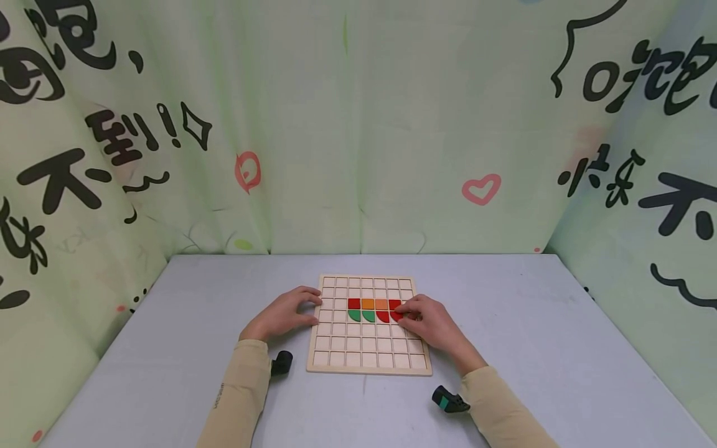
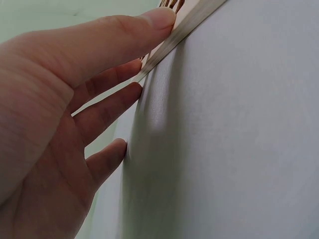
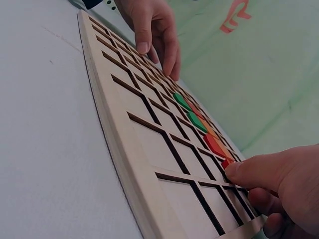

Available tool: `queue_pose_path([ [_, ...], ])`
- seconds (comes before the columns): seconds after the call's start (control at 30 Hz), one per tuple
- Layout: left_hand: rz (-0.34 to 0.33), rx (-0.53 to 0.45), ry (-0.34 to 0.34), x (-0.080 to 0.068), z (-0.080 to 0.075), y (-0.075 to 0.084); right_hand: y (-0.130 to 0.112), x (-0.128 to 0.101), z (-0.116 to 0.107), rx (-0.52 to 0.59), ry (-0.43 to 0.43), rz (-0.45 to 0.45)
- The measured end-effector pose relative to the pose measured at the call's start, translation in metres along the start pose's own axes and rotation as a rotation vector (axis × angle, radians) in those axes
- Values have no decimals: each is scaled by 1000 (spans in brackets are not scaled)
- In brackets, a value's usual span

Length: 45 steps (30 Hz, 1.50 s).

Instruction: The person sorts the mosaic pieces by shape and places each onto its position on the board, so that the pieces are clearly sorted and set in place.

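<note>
A wooden grid board (image 1: 345,359) lies on the table. One row of its cells holds red and orange square pieces (image 1: 367,304). The row nearer me has two green quarter-round pieces (image 1: 368,316) and a red quarter-round piece (image 1: 383,317). At that row's right end, my right hand (image 1: 432,322) has thumb and fingertips on another red quarter-round piece (image 3: 227,163), partly hidden by them. My left hand (image 1: 287,312) rests against the board's left edge, fingers spread and fairly straight; in the left wrist view the thumb (image 2: 160,19) touches the wooden rim.
A white-covered table (image 1: 196,348) carries the board. Printed curtains (image 1: 414,124) stand behind and at both sides. A black wrist camera (image 1: 282,363) is by the left sleeve, another camera (image 1: 450,399) by the right.
</note>
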State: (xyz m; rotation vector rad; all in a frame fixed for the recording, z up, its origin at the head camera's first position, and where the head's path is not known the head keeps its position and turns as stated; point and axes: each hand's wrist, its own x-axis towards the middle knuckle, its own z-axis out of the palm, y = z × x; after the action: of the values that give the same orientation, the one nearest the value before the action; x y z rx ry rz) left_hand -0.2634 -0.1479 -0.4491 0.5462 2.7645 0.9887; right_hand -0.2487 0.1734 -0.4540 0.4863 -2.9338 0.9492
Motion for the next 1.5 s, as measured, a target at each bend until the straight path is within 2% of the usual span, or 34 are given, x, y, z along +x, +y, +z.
queue_pose_path([
  [0.8, -38, -8, -4, 2, 2, -2, 0, -3, 4, 10, 45, -9],
  [1.17, -14, -20, 0, 1, 3, -3, 3, -4, 5, 18, 55, -16],
  [1.5, 17, 2, 3, 0, 1, -2, 1, -3, 5, 27, 55, 14],
])
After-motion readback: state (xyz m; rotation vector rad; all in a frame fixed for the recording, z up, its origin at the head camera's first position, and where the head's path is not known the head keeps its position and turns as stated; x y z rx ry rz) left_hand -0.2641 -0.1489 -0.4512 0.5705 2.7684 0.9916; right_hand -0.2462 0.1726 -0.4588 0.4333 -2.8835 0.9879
